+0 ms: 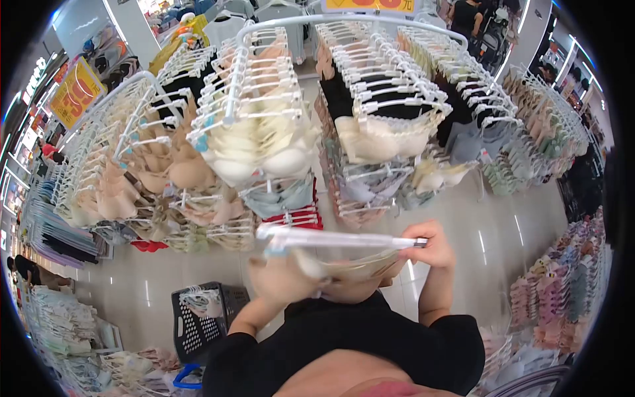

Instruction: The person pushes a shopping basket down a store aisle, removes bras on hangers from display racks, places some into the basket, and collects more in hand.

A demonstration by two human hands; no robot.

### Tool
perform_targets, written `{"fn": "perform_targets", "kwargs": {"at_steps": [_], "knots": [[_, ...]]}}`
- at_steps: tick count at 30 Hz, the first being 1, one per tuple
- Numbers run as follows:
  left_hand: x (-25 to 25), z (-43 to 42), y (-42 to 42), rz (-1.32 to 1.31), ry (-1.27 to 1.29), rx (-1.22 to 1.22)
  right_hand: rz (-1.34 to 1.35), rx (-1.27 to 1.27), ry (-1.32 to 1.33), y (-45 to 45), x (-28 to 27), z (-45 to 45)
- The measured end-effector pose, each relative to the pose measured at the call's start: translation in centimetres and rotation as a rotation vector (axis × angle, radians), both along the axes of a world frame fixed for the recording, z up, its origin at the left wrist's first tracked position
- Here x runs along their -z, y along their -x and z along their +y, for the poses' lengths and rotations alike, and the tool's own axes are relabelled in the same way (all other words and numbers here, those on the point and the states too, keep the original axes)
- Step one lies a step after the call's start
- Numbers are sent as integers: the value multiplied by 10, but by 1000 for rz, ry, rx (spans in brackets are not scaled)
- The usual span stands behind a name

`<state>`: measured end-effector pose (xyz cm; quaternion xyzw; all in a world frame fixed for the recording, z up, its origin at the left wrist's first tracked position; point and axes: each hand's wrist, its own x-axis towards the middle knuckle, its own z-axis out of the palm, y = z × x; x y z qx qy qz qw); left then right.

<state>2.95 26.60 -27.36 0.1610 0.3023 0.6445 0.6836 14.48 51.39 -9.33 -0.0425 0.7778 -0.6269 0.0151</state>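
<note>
Near the middle of the view, a white plastic hanger (344, 239) is held level in front of the chest, its left part blurred. My right hand (428, 243) is closed round the hanger's right end, which has a dark clip. A beige bra (350, 281) hangs below the hanger. My left hand (272, 281) is at the bra's left side, smeared by motion and partly merged in colour with the cup, so its fingers cannot be made out.
Racks of bras on white hangers (284, 155) stand ahead, with more bras (383, 139) beside them. A dark perforated basket (195, 324) holding hangers is at lower left. Pink garments (549, 298) hang at right. A bent-over person (30, 271) is far left.
</note>
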Motion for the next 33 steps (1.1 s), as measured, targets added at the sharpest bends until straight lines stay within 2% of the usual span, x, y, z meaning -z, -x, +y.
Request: {"fn": "perform_targets", "kwargs": {"at_steps": [1, 3, 7, 9, 10, 13, 14, 16, 17, 18, 20, 21, 24, 29, 33], "knots": [[1, 12, -4, -41, -14, -10, 10, -7, -2, 5, 3, 13], [3, 26, -6, -138, -53, -76, 138, 218, -102, 16, 11, 41], [4, 35, -2, -361, -215, -314, 194, 258, -86, 26, 23, 92], [4, 41, 0, -462, -319, -415, 319, 402, -253, 35, 32, 110], [4, 46, 1, -513, -367, -448, 318, 391, -244, 43, 35, 117], [1, 62, 7, -605, -500, -523, 690, 527, -645, 75, 38, 135], [0, 69, 9, -628, -539, -536, 690, 509, -631, 88, 32, 140], [0, 82, 14, -653, -593, -557, 888, 504, -928, 111, 20, 150], [0, 90, 14, -666, -615, -555, 852, 505, -955, 119, 21, 155], [0, 100, 14, -673, -633, -556, 871, 493, -960, 128, 20, 157], [-1, 118, 15, -691, -652, -547, 759, 614, -705, 141, 20, 157], [-1, 127, 15, -698, -659, -546, 740, 655, -659, 145, 22, 158], [-2, 147, 13, -712, -671, -547, 896, 715, -600, 170, 27, 173], [-11, 157, 15, -699, -668, -574, 818, 569, -661, 184, 4, 179], [-18, 159, 24, -664, -675, -576, 774, 487, -699, 194, 20, 193]]}}
